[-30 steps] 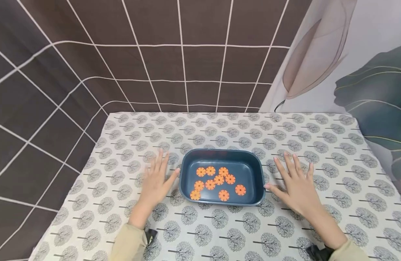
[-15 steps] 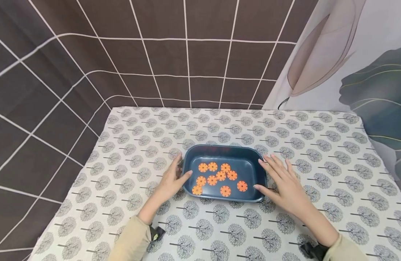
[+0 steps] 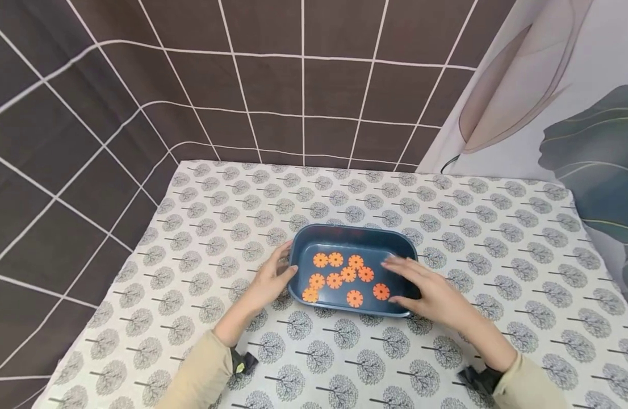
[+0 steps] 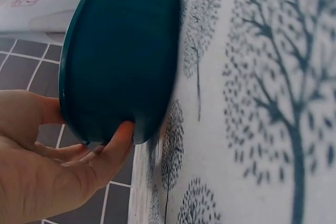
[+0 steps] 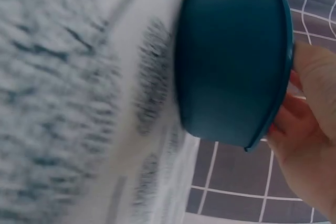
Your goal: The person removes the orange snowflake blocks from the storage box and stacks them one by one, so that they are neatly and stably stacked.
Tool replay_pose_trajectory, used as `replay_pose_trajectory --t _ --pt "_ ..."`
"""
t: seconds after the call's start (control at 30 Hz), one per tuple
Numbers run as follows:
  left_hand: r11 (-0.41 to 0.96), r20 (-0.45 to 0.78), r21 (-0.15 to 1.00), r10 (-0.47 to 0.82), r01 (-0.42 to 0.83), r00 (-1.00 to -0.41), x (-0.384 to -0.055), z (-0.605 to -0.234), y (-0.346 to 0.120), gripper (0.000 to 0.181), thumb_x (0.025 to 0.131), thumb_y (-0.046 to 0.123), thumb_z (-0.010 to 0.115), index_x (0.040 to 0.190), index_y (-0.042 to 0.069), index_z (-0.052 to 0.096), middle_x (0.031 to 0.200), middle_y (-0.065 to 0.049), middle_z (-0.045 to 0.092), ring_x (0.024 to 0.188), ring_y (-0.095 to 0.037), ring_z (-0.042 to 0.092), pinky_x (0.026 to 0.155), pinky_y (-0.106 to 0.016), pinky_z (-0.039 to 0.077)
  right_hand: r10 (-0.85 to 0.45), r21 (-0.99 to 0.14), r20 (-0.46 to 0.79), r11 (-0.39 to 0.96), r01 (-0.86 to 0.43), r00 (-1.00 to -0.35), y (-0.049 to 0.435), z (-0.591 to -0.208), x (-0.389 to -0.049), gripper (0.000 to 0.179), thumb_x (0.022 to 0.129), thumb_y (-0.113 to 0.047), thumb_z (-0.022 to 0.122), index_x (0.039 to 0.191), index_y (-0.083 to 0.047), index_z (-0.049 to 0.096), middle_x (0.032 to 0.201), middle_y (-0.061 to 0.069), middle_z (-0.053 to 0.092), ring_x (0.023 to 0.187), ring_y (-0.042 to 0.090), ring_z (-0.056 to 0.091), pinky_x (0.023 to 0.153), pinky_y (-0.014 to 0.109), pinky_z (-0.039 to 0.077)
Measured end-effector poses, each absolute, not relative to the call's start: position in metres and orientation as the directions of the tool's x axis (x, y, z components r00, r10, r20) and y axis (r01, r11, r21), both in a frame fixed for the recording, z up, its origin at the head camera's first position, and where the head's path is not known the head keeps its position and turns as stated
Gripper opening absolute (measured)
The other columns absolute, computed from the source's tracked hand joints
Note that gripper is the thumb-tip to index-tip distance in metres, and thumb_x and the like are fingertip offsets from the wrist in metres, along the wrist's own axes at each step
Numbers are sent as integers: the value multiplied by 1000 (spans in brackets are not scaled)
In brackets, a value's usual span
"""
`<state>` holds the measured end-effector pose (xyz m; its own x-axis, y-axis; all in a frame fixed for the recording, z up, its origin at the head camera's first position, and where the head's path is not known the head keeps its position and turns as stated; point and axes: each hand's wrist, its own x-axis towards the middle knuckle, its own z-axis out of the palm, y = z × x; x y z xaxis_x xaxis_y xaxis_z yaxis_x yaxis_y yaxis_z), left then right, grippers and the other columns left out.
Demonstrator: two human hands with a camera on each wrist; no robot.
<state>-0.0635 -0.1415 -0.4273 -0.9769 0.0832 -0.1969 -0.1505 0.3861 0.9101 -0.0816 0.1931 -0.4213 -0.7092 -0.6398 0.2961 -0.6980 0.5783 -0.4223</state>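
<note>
A dark blue rectangular basin (image 3: pixel 352 312) stands on the table, with several orange notched discs (image 3: pixel 354 298) lying flat on its floor. The left hand (image 3: pixel 267 281) holds the basin's left end, thumb at the rim and fingers against the outer wall; the left wrist view shows those fingers (image 4: pixel 113 148) bent against the wall. Over the basin's right end reaches the right hand (image 3: pixel 428 292), its fingers extended above the inside and slightly blurred. The thumb tip is close to one disc (image 3: pixel 381 291), and no disc is seen in that hand.
A white cloth with a tree print (image 3: pixel 319 352) covers the table. Dark curtains with a white grid (image 3: pixel 273 85) hang behind and at the left. At the right hangs a pale leaf-patterned curtain (image 3: pixel 513 102), with a short black cord (image 3: pixel 449 163) at the table's back edge.
Both hands have moved from the cloth beside the basin to its ends. The left now holds the rim; the right has come left over the inside. The discs lie as before.
</note>
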Motion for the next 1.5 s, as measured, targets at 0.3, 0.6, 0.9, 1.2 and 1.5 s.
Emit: replay_pose_trajectory --t 0.3,0.6,0.9,1.2,1.5 --pt "344 -273 908 57 -238 -960 -65 -426 -142 65 89 8 55 147 15 26 142 -12 40 122 -33 48 93 -43 47 -775 -390 39 570 -723 -631 174 -414 -96 53 72 -24 79 120 -11 62 116 4 62 99 23 63 82 38 53" --pt "253 -319 922 73 -292 -945 -70 -426 -142 62 90 8 55 146 15 29 141 -13 39 117 -33 51 83 -37 52 -765 -250 -37 630 -735 -643 163 -414 -103 50 65 -26 83 109 -15 65 101 0 61 80 19 62 70 36 53" --pt "225 -335 923 65 -314 -940 -70 -425 -142 59 91 10 55 145 16 31 142 -11 39 115 -31 53 80 -36 53 -728 -198 -113 683 -703 -676 152 -415 -109 36 62 -31 83 89 -15 65 83 -4 58 63 11 52 56 28 46" --pt "186 -337 930 94 -316 -937 -63 -428 -138 59 92 12 55 145 13 31 142 -14 39 116 -32 52 81 -37 52 -694 -181 -153 720 -670 -704 156 -423 -105 33 62 -37 82 77 -21 58 75 -11 50 59 7 42 53 26 39" --pt "176 -334 932 85 -316 -939 -66 -426 -141 60 91 12 57 145 14 32 141 -12 39 115 -31 53 78 -36 51 -692 -256 -112 713 -652 -713 154 -422 -104 26 66 -30 82 81 -17 64 79 -9 57 61 7 47 56 26 42"
